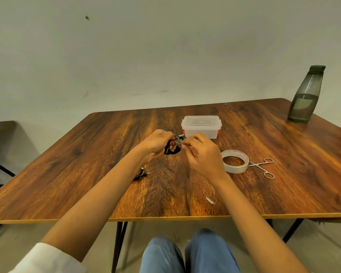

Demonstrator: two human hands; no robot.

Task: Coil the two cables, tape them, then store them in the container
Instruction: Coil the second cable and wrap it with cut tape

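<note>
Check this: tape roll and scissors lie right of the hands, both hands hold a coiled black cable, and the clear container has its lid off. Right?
Not quite. The head view shows the container with its lid on. The rest holds: tape roll and scissors right of the hands; left hand and right hand both hold the coiled cable.

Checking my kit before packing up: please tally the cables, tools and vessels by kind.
Cables: 2 (held cable, loose cable)
Container: 1
Tape roll: 1
Scissors: 1
Bottle: 1
Total: 6
</note>
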